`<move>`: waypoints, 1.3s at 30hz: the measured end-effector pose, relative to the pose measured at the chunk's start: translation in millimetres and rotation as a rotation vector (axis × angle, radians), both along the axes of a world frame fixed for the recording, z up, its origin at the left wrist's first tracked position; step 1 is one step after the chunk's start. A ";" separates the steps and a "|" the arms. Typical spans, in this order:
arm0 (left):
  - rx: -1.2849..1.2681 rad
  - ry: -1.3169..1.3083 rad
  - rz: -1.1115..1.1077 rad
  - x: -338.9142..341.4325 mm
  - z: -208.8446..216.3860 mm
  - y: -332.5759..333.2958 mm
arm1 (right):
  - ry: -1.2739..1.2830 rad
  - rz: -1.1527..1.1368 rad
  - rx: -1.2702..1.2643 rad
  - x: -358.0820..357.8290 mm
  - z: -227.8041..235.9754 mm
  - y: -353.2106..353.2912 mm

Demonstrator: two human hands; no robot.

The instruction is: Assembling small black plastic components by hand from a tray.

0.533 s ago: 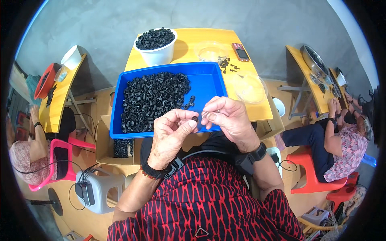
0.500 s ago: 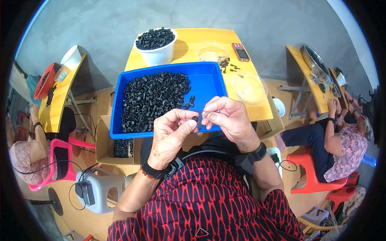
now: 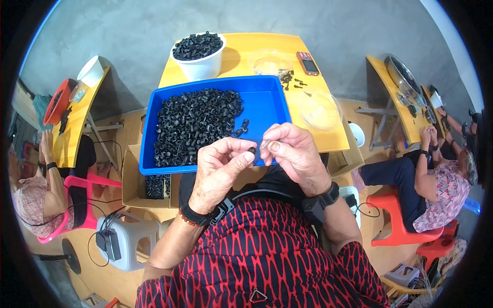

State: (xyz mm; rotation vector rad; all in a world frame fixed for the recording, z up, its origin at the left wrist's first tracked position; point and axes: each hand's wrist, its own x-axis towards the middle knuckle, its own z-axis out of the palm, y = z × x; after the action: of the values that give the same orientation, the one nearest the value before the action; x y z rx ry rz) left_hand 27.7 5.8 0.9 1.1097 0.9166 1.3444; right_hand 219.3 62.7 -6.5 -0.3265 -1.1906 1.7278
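Note:
Between the thumb and forefinger of my left hand is a small black plastic part. My right hand pinches a tiny clear or shiny piece, too small to name. The fingertips face each other with a narrow gap, over the near edge of a blue tray. A heap of black plastic parts fills the tray's left and middle. A few joined parts lie just beyond my fingers.
On the yellow table stand a white bucket of black parts, clear round dishes, loose black pieces and a red phone. Cardboard boxes flank my legs. People sit at side tables left and right.
My right hand has drawn slightly away to the right, widening the gap between the fingertips. Both hands keep their pinch. The whole view has shifted a little.

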 end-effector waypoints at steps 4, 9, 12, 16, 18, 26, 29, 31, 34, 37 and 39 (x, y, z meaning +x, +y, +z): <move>-0.002 0.047 -0.005 0.2 0.3 0.4 | 0.045 0.014 -0.031 -0.7 -2.9 -1.7; -0.005 0.066 -0.011 1.4 1.2 0.0 | 0.088 -0.002 -0.123 1.7 -3.7 -1.5; 0.008 0.072 0.000 0.8 0.8 -0.2 | 0.081 -0.027 -0.142 0.8 -2.9 -2.4; -0.013 0.029 0.004 2.5 1.0 0.1 | 0.054 -0.069 -0.121 -2.3 -4.0 -3.7; -0.011 0.020 0.004 2.4 0.7 0.0 | -0.017 -0.154 -0.034 -5.5 -4.0 -5.9; 0.021 0.020 -0.019 1.7 -2.1 0.4 | -0.197 -0.249 0.227 -7.0 -1.1 -9.7; 0.025 -0.007 -0.024 3.5 2.6 -0.1 | -0.234 -0.265 0.288 -6.5 1.7 -10.7; 0.028 0.003 -0.022 2.8 1.5 0.1 | -0.233 -0.268 0.314 -6.6 2.2 -11.1; 0.029 0.012 -0.019 2.5 0.4 0.2 | -0.253 -0.281 0.339 -6.1 2.7 -11.8; 0.028 0.011 -0.019 2.6 0.7 0.2 | -0.299 -0.288 0.349 -4.8 4.1 -12.6; 0.029 0.012 -0.020 2.6 1.2 0.0 | -0.291 -0.290 0.353 -5.2 4.2 -12.6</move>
State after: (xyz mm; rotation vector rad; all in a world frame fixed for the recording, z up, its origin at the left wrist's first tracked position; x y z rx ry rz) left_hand 30.4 5.8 2.1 1.1474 0.8947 1.3397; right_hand 214.1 50.1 -2.2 -0.5190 -1.5467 1.2207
